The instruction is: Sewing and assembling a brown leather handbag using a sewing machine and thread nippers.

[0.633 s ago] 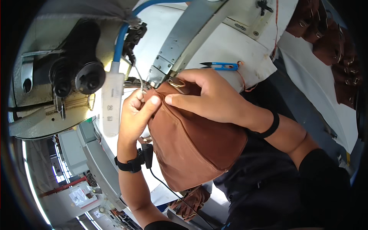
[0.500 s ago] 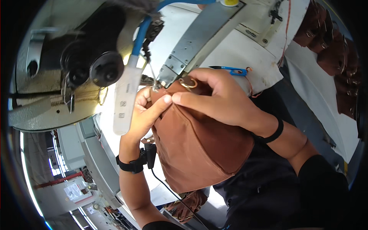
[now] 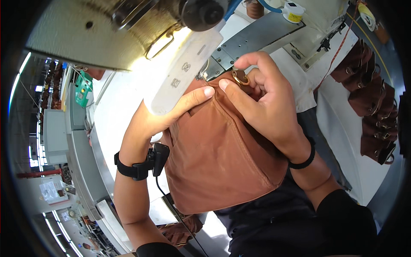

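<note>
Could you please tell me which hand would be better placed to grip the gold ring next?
Probably the right hand: it is close beside the gold ring on the brown bag, while the left hand is farther away, partly hidden behind the white bar.

Brown bag (image 3: 214, 158) (gold-ringed), slanting, lightly creased

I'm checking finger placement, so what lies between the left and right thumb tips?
In the head view, only a narrow strip of the brown piece shows between the thumbs of the left hand and right hand.
</note>
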Demonstrator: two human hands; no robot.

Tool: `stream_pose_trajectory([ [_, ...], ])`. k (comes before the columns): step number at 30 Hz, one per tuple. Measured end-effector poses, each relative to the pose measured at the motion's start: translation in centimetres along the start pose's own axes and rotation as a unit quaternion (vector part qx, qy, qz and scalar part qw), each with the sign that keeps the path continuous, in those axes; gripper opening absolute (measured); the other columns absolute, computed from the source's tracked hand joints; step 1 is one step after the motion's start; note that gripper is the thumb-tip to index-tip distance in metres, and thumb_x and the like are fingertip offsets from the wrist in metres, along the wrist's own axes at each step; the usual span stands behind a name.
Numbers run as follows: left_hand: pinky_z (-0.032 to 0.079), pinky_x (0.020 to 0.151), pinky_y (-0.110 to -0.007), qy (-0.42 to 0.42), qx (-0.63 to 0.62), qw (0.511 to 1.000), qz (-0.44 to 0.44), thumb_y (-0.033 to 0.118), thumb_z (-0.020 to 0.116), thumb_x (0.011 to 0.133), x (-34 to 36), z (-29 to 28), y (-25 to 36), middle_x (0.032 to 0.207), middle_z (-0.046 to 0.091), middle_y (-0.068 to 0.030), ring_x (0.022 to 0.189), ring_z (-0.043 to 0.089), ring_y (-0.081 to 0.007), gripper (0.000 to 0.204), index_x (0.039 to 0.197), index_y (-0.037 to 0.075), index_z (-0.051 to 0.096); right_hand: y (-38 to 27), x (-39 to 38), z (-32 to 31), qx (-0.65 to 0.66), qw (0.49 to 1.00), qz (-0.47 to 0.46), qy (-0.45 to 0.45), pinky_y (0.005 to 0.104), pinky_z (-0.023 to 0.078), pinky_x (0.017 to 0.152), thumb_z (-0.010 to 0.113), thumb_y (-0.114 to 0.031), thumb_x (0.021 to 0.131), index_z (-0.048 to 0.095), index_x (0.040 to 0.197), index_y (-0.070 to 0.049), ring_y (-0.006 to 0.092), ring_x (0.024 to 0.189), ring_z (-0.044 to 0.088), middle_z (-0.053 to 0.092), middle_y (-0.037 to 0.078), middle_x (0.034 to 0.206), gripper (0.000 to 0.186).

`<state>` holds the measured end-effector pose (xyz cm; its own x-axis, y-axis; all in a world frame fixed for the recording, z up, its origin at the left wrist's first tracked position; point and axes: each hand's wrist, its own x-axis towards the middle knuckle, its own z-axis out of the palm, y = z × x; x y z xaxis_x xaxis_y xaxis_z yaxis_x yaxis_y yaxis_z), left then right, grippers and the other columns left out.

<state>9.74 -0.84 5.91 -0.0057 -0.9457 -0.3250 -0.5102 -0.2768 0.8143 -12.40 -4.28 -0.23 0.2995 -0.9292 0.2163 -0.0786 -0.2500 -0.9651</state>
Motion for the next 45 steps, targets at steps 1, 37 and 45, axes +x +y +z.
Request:
stream_pose_trajectory([
  [1, 0.045, 0.067, -0.02, 0.003, -0.007, 1.0, 0.002, 0.034, 0.082, 0.098, 0.0, 0.1, 0.0, 0.09, 0.068, 0.0064, 0.077, 0.056, -0.0015, 0.03, 0.097, 0.005, 0.072, 0.0, 0.2, 0.1, 0.006, 1.0, -0.007, 0.003, 0.0193, 0.043, 0.059, 0.076, -0.007, 0.097, 0.066, 0.116, 0.0, 0.0, 0.067, 0.056, 0.067, -0.003, 0.075, 0.022],
  [37, 0.053, 0.084, -0.029, 0.059, 0.054, 0.988, 0.132, 0.03, 0.087, 0.091, 0.1, -0.3, 1.4, 0.099, 0.073, -0.0035, 0.091, 0.064, -0.0122, 0.047, 0.123, 0.0, 0.07, -3.6, 2.8, -1.0, -0.155, 0.986, -0.059, -0.012, 0.0299, 0.036, 0.052, 0.077, -0.018, 0.091, 0.069, 0.101, 0.0, 0.0068, 0.054, 0.048, 0.059, 0.003, 0.058, 0.022],
  [45, 0.054, 0.087, -0.03, 0.041, 0.054, 0.996, 0.062, 0.029, 0.088, 0.091, -0.3, -0.8, 1.7, 0.104, 0.074, -0.0036, 0.094, 0.065, -0.0126, 0.047, 0.123, 0.0, 0.071, -2.1, 3.5, -0.7, -0.085, 0.994, -0.027, -0.066, 0.0302, 0.039, 0.054, 0.072, -0.016, 0.094, 0.068, 0.1, -0.001, 0.0078, 0.055, 0.054, 0.066, 0.005, 0.064, 0.017],
])
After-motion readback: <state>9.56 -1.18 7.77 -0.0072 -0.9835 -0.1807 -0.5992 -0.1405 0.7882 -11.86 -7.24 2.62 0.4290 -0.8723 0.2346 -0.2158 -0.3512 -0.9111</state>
